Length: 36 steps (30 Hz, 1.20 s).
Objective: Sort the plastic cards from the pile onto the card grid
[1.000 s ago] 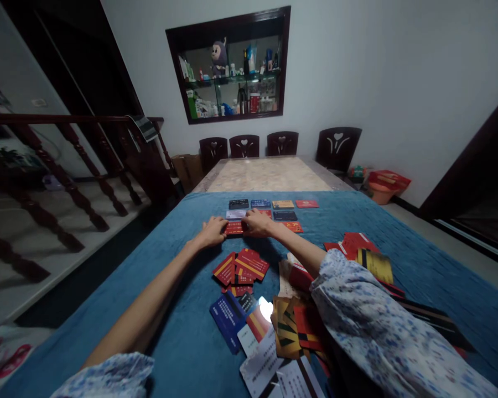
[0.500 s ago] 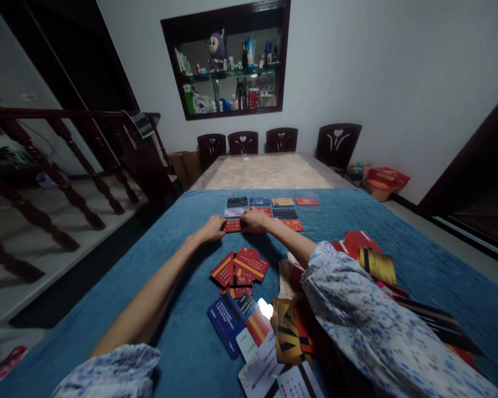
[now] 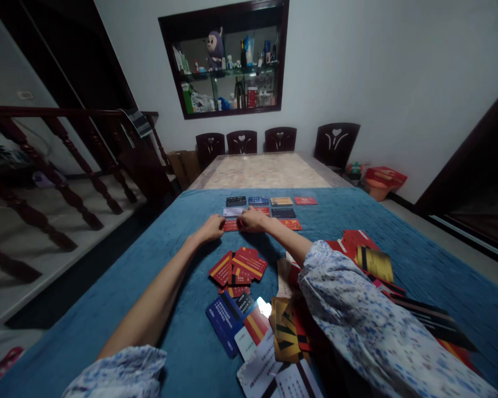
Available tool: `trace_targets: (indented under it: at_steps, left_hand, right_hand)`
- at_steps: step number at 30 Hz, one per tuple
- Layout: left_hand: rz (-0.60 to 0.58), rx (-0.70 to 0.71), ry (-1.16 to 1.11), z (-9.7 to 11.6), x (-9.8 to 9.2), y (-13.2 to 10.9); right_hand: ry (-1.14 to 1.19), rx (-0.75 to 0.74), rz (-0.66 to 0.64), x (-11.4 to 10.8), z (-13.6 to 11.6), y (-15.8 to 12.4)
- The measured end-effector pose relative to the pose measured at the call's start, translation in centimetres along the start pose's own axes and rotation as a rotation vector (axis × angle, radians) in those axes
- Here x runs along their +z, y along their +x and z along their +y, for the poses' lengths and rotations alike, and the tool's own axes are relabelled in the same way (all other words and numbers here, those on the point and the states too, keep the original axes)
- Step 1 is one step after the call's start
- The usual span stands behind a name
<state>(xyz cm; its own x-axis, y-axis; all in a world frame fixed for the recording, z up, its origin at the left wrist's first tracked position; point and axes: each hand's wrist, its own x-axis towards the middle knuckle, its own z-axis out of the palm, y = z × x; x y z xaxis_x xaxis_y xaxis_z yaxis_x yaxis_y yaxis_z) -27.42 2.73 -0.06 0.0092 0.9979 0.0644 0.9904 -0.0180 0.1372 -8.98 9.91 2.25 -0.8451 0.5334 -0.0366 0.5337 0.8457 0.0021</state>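
Observation:
A red card (image 3: 231, 225) lies at the left of the nearest row, between my two hands. My left hand (image 3: 209, 228) has its curled fingers at the card's left end. At its right end are the fingers of my right hand (image 3: 254, 220), closed and pointing down; they cover part of that row. Behind stand further rows: a pale card (image 3: 233, 211), a dark card (image 3: 283, 213), a black card (image 3: 236, 201), a blue card (image 3: 258, 200), a yellowish card (image 3: 281, 202) and a red-pink card (image 3: 306, 200).
Red cards (image 3: 249, 264) lie in a loose pile nearer me, with a blue card (image 3: 222, 320), white cards (image 3: 262, 367) and gold cards (image 3: 284, 331) in front. More cards (image 3: 375, 264) spread under and beyond my right sleeve. A blue cloth (image 3: 157, 260) covers this table end.
My hands stay at the red card, with the right hand shifted very slightly left. The whole view has drifted a little; the cards keep their arrangement.

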Motion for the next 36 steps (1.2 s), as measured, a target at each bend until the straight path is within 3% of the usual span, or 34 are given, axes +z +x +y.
trace_targets:
  at_steps: [17,27,36]
  left_hand:
    - [0.061,0.011,-0.031,0.2,0.4,-1.2]
    - [0.128,0.053,0.006,1.0,0.7,-2.3]
    - [0.233,0.127,0.005,4.1,0.2,-3.6]
  right_hand:
    - [-0.045,0.003,0.036,-1.1,0.0,-1.8]
    - [-0.073,-0.005,0.114,-2.4,1.4,-6.2]
    - [-0.078,0.021,0.209,-2.3,2.0,-10.7]
